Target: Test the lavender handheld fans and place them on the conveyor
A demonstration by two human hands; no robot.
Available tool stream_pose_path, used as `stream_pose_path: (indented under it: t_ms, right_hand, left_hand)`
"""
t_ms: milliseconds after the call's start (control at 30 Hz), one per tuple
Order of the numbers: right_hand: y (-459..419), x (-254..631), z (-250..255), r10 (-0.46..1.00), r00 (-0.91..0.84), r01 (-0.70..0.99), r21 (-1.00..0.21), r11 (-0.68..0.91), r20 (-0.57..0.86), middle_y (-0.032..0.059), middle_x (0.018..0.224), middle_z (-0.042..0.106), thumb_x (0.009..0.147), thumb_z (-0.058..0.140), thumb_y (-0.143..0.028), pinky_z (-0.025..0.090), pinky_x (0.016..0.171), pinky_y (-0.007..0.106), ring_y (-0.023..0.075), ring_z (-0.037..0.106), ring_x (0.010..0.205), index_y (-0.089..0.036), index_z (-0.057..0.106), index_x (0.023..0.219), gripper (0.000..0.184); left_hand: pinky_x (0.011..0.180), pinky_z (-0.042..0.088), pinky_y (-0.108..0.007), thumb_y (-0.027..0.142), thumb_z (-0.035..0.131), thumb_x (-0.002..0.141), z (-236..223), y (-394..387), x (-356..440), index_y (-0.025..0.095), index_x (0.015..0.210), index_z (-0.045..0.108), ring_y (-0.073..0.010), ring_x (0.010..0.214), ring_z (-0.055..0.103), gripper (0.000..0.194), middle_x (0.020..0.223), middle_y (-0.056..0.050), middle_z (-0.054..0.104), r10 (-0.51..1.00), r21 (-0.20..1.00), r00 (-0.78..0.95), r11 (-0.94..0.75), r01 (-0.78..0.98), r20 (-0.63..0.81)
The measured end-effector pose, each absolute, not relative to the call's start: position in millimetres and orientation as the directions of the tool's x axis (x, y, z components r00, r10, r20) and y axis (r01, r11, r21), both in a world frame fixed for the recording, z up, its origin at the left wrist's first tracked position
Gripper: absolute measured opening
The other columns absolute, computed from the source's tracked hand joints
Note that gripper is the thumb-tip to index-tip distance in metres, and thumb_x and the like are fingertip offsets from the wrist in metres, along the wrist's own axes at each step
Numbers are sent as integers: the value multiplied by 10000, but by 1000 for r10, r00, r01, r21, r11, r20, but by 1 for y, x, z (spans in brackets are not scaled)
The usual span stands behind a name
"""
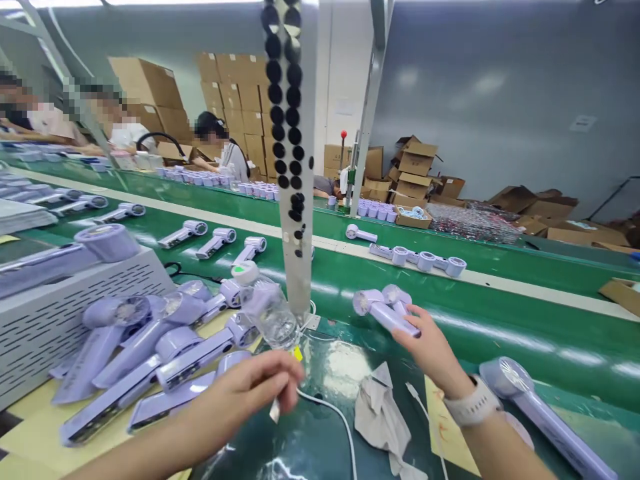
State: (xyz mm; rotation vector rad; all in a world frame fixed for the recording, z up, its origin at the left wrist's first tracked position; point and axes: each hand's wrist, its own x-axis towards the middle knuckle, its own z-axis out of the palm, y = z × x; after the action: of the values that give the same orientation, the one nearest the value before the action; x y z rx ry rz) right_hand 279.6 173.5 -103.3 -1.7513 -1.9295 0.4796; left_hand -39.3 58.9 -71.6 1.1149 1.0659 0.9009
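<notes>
My left hand [267,383] is curled above the bench, with a white cable [334,410] running out of its fingers and a small pale end showing beneath them. My right hand [430,343], with a pale watch on the wrist, is closed on the handle of a lilac handheld fan [387,315] at the near edge of the green belt. Just behind that one is a second lilac fan [399,295]; whether the hand also grips it I cannot tell. A pile of lilac fans [173,340] lies left of my left hand. A crumpled grey cloth [381,420] rests between my hands.
A metal post [299,280] rises from the bench ahead. At left stands a slotted grey box [30,347]. Several fans [217,243] lie along the green belt [510,313]. Another fan [545,413] is by my right forearm. Co-workers [225,147] sit across, near stacked cartons [243,93].
</notes>
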Motion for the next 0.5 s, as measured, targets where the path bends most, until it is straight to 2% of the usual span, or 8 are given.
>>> stream_pose_path:
  t_ms: [67,100,200,267,333,400,433,500]
  right_hand:
    - [129,280,-99,974,-93,755,-623,205,208,189,1597,477,912,651,-302,518,1119,496,369,573,1399,-171,788,1166,317]
    - [110,276,-97,957,-109,720,-642,264,270,184,1627,443,894,665,-305,500,1143,508,373,548,1425,-176,774,1207,356]
    - [73,267,-90,906,-137,697,-611,376,400,209,1675,375,854,731,-378,390,1226,593,426,421,1516,-141,741,1290,496]
    - [65,272,-86,908,-158,696,-608,382,388,212,1698,358,862,744,-450,347,1237,642,445,369,1544,-133,727,1329,565]
    - [64,285,-84,915,-219,627,-670,397,338,193,1669,434,910,703,-506,370,1214,651,423,417,1524,-165,737,1326,539]
    - [68,302,-88,906,-300,501,-759,415,297,166,1497,639,974,620,-539,422,1177,618,382,532,1442,-207,797,1177,427]
    - [71,310,-93,916,-292,465,-795,389,277,155,1314,747,1004,566,-547,474,1127,588,362,620,1339,-217,812,1028,412]
    - [81,321,-107,962,-166,493,-827,271,217,128,886,773,1031,492,-534,557,959,529,331,724,1035,-227,709,731,481]
  left_hand:
    - [1110,470,-449,539,797,865,-78,78,10,301,1295,731,-305,1237,685,496,1247,-96,780,926,940,301,291,-179,-229]
    - [1157,439,-454,577,827,818,-81,84,38,296,1326,708,-316,1357,615,592,1393,-108,718,926,894,311,314,-320,-214]
    - [1164,456,-501,680,752,837,-88,93,111,191,1288,698,-364,1359,611,668,1359,-173,719,949,702,249,312,-640,-194]
    - [1153,482,-479,645,787,827,-92,98,136,180,1241,710,-345,1308,650,627,1273,-155,758,947,629,252,320,-709,-197]
    - [1128,512,-437,612,821,808,-99,102,142,166,1185,737,-316,1236,697,590,1205,-139,786,952,623,247,305,-721,-180]
    - [1070,556,-422,628,827,782,-107,103,138,143,1108,764,-300,1122,747,587,1121,-140,810,946,639,264,323,-698,-190]
    - [1033,578,-427,657,820,763,-110,104,134,134,1074,773,-298,1058,765,610,1080,-145,818,935,643,286,353,-680,-210]
    - [978,603,-437,740,793,713,-115,103,127,129,1071,781,-300,981,780,709,1048,-155,823,910,634,335,412,-655,-246]
